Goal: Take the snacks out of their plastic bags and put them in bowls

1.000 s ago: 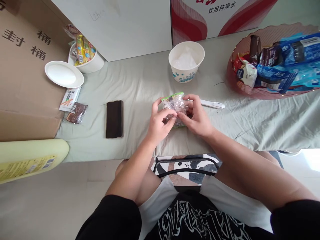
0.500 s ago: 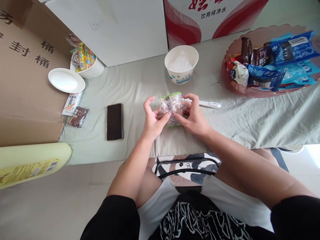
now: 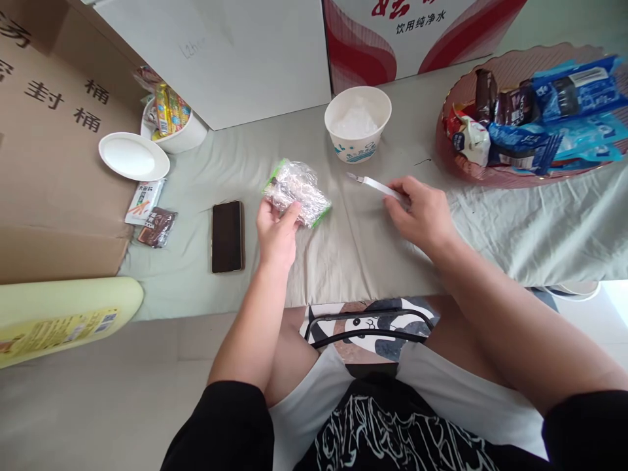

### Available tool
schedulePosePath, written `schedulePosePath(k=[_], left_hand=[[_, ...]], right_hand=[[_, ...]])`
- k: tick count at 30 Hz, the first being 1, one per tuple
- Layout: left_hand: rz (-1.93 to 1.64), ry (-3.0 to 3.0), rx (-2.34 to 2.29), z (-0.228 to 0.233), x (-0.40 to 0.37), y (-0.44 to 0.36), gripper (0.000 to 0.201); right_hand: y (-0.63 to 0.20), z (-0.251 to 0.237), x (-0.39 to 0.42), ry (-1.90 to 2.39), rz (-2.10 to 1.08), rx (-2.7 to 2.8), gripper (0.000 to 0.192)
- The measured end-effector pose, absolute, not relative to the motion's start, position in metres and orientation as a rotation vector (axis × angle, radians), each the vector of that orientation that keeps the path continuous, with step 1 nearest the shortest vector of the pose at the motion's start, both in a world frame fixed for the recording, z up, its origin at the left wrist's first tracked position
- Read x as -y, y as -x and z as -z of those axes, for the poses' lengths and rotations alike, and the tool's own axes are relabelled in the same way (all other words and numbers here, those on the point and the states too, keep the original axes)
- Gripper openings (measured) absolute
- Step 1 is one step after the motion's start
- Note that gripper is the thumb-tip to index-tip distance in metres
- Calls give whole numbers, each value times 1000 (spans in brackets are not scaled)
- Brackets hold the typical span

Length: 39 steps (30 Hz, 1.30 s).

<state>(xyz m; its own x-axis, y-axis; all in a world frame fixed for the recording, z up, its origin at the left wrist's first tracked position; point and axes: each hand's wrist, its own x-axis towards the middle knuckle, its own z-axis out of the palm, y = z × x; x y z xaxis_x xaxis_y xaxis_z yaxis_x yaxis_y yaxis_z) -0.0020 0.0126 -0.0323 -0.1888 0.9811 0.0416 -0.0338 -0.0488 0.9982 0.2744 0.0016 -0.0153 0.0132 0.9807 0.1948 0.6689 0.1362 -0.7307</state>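
My left hand holds a crinkled clear plastic packet with green edges just above the grey cloth, left of centre. My right hand is off to the right, its fingers closed on the near end of a slim white utility knife that lies on the cloth with its blade end pointing left. A white paper bowl with crumpled clear plastic inside stands behind the knife.
A black phone lies left of my left hand. Further left are two small snack packets, a white lid and a tub of snacks. A pink tray of wrapped snacks sits at the right. Cardboard boxes line the back and left.
Both hands were together on the packet. Now my right hand has let go and moved right onto the knife, while my left hand carried the packet to the left.
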Motion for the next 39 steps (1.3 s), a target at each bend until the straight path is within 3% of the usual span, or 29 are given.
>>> schedulePosePath(k=[4, 8, 15, 20, 26, 29, 32, 39], left_hand=[[-1411, -1228, -1306, 31, -9, -16, 67], [-1398, -1307, -1295, 29, -4, -30, 69], [-1424, -1174, -1259, 21, -12, -1, 57], [-1434, -1105, -1314, 24, -21, 21, 47], [-1221, -1191, -1259, 31, -2, -20, 72], [-1157, -1273, -1198, 29, 8, -36, 65], [-1177, -1433, -1238, 26, 8, -31, 58], [-1196, -1517, -1486, 26, -4, -11, 63]], right_hand=[[-249, 1, 7, 1313, -1102, 1559, 27], [-232, -2, 11, 1197, -1239, 1599, 29], [-236, -6, 7, 1370, -1136, 1755, 31], [-254, -2, 1, 1503, -871, 1742, 24], [-274, 23, -12, 1677, -340, 1767, 18], [-277, 30, -13, 1669, -240, 1768, 23], [-277, 23, -10, 1592, -270, 1741, 31], [-266, 0, 5, 1040, -689, 2055, 48]])
